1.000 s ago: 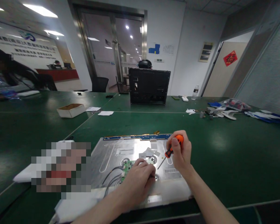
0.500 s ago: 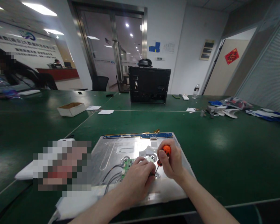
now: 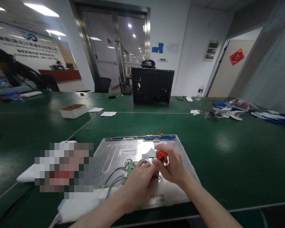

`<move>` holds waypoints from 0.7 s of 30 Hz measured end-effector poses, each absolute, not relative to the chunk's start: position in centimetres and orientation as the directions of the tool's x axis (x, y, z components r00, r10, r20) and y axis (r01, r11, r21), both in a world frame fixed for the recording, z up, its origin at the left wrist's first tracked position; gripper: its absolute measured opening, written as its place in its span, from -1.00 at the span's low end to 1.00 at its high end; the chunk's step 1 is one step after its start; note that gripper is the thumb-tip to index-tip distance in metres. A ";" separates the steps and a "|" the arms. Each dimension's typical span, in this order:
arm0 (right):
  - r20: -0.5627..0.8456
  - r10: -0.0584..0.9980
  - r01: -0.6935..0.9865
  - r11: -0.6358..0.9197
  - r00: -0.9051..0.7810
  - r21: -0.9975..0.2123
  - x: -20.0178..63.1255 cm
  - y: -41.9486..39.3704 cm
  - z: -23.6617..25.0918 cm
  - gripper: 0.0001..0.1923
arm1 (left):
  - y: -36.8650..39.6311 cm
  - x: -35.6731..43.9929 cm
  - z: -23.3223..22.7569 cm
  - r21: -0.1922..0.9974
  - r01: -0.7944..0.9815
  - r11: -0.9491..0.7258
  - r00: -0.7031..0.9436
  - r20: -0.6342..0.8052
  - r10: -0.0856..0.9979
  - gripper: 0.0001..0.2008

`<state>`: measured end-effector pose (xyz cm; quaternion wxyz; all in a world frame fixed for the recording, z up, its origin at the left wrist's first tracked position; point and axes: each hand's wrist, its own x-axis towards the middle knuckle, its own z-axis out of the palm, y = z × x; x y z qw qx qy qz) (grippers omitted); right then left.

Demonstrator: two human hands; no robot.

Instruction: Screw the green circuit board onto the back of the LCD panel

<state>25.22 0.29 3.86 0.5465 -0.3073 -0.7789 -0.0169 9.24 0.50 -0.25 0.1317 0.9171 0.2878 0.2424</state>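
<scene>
A silver metal panel (image 3: 114, 155) lies flat on the green table (image 3: 228, 152) in front of me, with a blue strip along its far edge. A small green circuit board (image 3: 131, 166) with grey cables sits on the panel. My left hand (image 3: 140, 182) rests on the board, fingers curled down over its right end. My right hand (image 3: 172, 166) grips an orange-handled screwdriver (image 3: 162, 156) held nearly upright, its tip hidden between my two hands. Both hands touch each other over the panel.
A black metal chassis (image 3: 152, 87) stands at the table's far middle. A small cardboard box (image 3: 73, 111) and papers lie at the left, loose parts and bags (image 3: 228, 112) at the right. White foam (image 3: 73, 209) lies under the panel. Another person sits far left.
My right hand has moved left and down with the screwdriver, from beside the panel's right side to right against my left hand. The left hand has stayed on the board.
</scene>
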 end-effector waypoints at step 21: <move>0.897 0.411 0.568 0.782 -0.162 -0.255 25.1 0.1 4.2 -0.69 | 0.3 9.3 0.2 0.374 0.483 -0.792 0.741 0.308 0.597 -0.79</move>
